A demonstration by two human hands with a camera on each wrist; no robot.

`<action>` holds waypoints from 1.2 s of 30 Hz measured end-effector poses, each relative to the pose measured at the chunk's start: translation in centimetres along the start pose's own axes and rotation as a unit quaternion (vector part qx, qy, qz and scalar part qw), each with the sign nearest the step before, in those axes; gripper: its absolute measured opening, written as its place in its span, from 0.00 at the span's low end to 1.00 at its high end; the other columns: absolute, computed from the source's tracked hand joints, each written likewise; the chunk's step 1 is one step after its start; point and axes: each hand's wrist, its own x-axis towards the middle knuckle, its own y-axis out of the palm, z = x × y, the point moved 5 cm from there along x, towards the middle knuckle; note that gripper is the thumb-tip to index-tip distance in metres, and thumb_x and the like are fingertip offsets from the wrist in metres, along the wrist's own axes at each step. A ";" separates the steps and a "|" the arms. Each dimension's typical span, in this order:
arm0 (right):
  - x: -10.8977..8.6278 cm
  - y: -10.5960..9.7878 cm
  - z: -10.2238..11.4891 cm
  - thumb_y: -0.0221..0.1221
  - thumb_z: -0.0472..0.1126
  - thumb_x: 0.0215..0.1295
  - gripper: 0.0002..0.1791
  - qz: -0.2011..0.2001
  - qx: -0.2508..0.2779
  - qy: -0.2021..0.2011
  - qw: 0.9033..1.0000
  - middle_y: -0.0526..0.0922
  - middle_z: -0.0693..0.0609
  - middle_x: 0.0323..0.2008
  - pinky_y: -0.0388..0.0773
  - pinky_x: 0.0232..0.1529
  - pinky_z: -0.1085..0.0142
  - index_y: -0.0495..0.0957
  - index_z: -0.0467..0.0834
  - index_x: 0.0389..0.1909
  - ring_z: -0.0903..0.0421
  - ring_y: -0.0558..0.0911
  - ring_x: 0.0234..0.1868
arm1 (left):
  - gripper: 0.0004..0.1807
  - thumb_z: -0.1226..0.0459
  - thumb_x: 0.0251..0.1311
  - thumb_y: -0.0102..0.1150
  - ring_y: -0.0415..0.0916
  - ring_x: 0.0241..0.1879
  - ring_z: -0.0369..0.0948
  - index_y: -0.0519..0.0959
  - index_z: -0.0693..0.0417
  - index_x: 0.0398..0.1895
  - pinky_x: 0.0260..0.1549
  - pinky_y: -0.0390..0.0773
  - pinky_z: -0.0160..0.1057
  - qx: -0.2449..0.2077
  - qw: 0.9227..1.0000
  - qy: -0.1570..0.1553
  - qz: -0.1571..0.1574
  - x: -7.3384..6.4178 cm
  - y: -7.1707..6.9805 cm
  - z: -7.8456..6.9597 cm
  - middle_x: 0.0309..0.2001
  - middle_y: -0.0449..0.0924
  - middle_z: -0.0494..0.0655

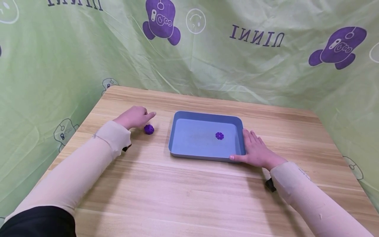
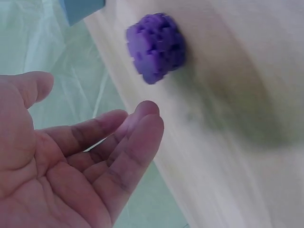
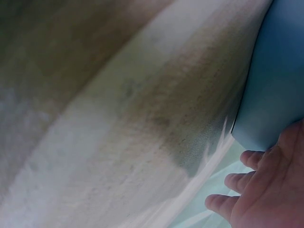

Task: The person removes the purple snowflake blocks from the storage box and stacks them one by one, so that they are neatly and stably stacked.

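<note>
A blue tray [image 1: 192,156] lies on the wooden table. Inside it, right of the middle, is a flat purple flower-shaped piece [image 1: 219,136]. My right hand [image 1: 255,152] rests at the tray's near right corner, fingers straight along the right side and thumb at the front rim. To the left of the tray sits a small purple cluster of interlocked notched pieces [image 1: 149,129]. My left hand [image 1: 134,117] hovers beside that cluster with nothing in it. In the left wrist view its fingers [image 2: 142,142] are loosely bent, a gap between them and the cluster [image 2: 156,47].
The wooden tabletop [image 1: 183,194] stretches in front of the tray and to both sides. Green printed cloth [image 1: 213,65] hangs behind the table and along its left and right sides.
</note>
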 end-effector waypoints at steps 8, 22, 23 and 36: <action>0.0 0.0 0.0 0.63 0.73 0.60 0.72 -0.001 -0.002 0.000 1.000 0.38 0.25 0.78 0.38 0.74 0.32 0.35 0.24 0.77 0.25 0.39 0.77 | 0.25 0.51 0.78 0.45 0.62 0.22 0.42 0.68 0.55 0.22 0.27 0.67 0.42 -0.002 1.000 0.014 -0.017 0.6 -0.9 -1.3 0.20 0.62 0.45; -0.1 -0.1 0.1 0.63 0.73 0.60 0.72 -0.003 0.003 0.000 1.000 0.39 0.25 0.78 0.39 0.73 0.31 0.35 0.24 0.78 0.25 0.40 0.77 | 0.27 0.52 0.81 0.44 0.78 0.55 0.58 0.73 0.72 0.57 0.54 0.80 0.51 -0.235 0.971 0.040 0.009 2.2 -1.4 -6.8 0.54 0.76 0.68; -0.2 -0.1 0.1 0.63 0.73 0.60 0.72 -0.003 0.003 0.001 1.000 0.39 0.25 0.78 0.39 0.73 0.30 0.35 0.24 0.78 0.25 0.40 0.77 | 0.26 0.53 0.81 0.45 0.78 0.54 0.58 0.73 0.73 0.56 0.54 0.80 0.50 -0.247 0.968 0.043 0.009 2.4 -1.4 -7.3 0.53 0.76 0.67; -0.1 -0.1 -0.1 0.63 0.73 0.60 0.72 -0.006 0.003 0.001 1.000 0.39 0.25 0.78 0.39 0.73 0.30 0.35 0.25 0.78 0.26 0.40 0.77 | 0.23 0.63 0.71 0.59 0.78 0.50 0.54 0.72 0.70 0.61 0.52 0.82 0.47 -0.303 0.950 0.069 0.027 4.7 -0.1 -12.1 0.52 0.77 0.61</action>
